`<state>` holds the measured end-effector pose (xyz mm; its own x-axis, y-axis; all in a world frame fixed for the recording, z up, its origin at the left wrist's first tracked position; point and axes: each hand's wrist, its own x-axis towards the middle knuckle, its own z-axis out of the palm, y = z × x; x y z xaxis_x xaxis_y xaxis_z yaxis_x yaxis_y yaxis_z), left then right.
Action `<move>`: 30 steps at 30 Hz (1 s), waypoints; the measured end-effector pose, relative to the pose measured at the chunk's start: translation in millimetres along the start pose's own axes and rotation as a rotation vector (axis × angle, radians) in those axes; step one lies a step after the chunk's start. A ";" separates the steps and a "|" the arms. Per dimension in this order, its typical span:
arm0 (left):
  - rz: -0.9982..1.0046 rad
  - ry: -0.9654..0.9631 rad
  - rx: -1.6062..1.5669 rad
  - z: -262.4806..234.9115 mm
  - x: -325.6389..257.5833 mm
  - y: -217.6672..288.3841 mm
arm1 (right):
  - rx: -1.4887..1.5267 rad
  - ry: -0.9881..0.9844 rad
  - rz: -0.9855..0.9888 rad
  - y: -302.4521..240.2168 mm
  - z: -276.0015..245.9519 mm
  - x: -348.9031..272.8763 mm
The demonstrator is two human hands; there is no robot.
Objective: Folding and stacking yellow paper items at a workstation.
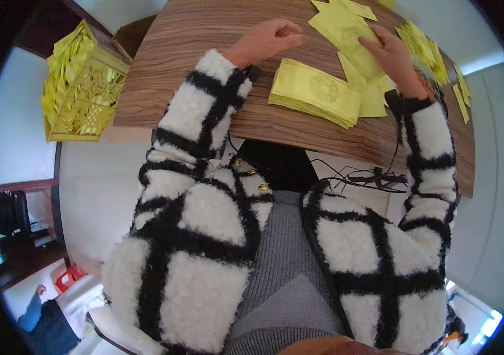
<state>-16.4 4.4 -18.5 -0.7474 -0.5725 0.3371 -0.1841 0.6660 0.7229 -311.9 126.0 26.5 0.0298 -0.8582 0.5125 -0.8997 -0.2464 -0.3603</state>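
My right hand (391, 54) grips the edge of a flat yellow paper packet (343, 35), thumb on top, at the far right of the wooden table. More loose yellow packets (372, 100) lie fanned out beneath it. My left hand (269, 42) hovers over the bare wood to the left, its fingers curled together with nothing visible in them. Between the hands and nearer to me sits a neat stack of yellow packets (316, 92), the top one bearing a round printed emblem.
A yellow plastic crate (89, 100) heaped with yellow packets stands off the table's left side. Another pile of packets (422, 50) lies at the right edge of the table (192, 35). Black cables (376, 177) hang below the front edge. A person's arm (31, 310) shows at lower left.
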 end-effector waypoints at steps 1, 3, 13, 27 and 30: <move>-0.009 0.054 -0.072 -1.5 -0.8 2.9 | 0.091 -0.018 0.017 -10.6 -1.7 -1.5; -0.050 0.087 -0.162 -2.4 -0.8 11.0 | 0.205 -0.094 0.022 -26.2 -3.3 -3.7; -0.051 -0.128 -0.338 -8.7 -0.3 8.0 | 0.297 -0.378 0.061 -64.4 19.8 -17.9; -0.187 -0.372 -0.264 -12.7 -2.7 15.2 | 0.197 -0.344 0.082 -50.0 26.8 -43.8; -0.245 -0.386 -0.176 -14.1 -1.7 13.5 | 0.143 -0.175 -0.101 -64.0 33.2 -57.3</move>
<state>-8.6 7.7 -0.8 -0.8838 -0.4610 -0.0802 -0.2986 0.4237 0.8552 -241.6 176.0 -5.7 0.2026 -0.8878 0.4133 -0.8177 -0.3855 -0.4274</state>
